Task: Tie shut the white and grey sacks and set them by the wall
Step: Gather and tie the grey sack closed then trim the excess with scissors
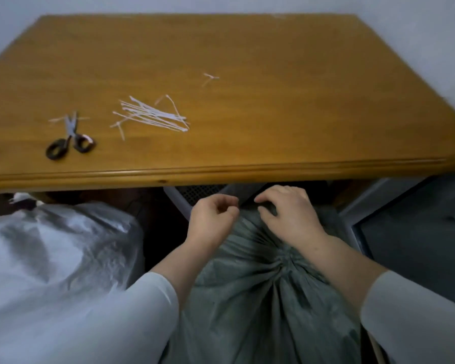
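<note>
Under table (221, 169), curled hands (212, 215) (289, 214) on sack (260, 285)

Both our forearms (179, 261) reach forward, bare below pale sleeves (153, 306) pushed back toward the elbows, and the hands sit close together without touching. Our left hand (212, 216) is curled into a loose fist, thumb tip against the forefinger; whether it pinches anything we cannot tell. Our right hand (289, 214) lies palm down, fingers (267, 206) arched with tips pointing down, thumb hidden.
</note>
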{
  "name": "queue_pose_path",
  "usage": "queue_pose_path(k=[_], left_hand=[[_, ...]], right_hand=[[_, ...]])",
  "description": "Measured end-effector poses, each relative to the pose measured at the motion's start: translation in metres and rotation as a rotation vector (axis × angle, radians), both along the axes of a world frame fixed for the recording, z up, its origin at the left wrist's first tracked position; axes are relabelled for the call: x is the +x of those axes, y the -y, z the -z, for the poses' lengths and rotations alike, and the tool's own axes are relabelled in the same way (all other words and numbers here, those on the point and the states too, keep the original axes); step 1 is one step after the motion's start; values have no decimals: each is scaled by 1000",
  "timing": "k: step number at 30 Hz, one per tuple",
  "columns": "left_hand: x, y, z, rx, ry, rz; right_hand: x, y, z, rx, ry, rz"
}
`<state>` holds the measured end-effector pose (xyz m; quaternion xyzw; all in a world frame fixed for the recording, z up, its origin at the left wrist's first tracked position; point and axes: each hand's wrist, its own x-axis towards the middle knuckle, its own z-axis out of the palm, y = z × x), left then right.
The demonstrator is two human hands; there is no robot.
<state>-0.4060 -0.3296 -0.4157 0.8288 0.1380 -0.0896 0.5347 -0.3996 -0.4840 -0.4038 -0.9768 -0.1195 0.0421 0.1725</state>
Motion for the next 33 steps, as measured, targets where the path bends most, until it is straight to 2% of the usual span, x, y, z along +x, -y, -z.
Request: queue_pose_path(k=[6, 13, 20, 26, 31, 33], left_hand=[[30, -61, -34, 169, 135, -151], [61, -177, -52, 466, 110, -403], [76, -267, -43, 613, 28, -346], [91, -294, -37, 555, 25, -313], [98, -293, -35, 454, 40, -384], [97, -291, -32, 406, 15, -437]], right_hand=[[41, -69, -27, 108, -81, -17], [76, -186, -38, 223, -110, -153], [108, -287, -29, 215, -142, -159], [132, -332, -20, 197, -62, 17], [137, -347, -12, 185, -54, 134], [135, -345, -13, 241, -73, 184]])
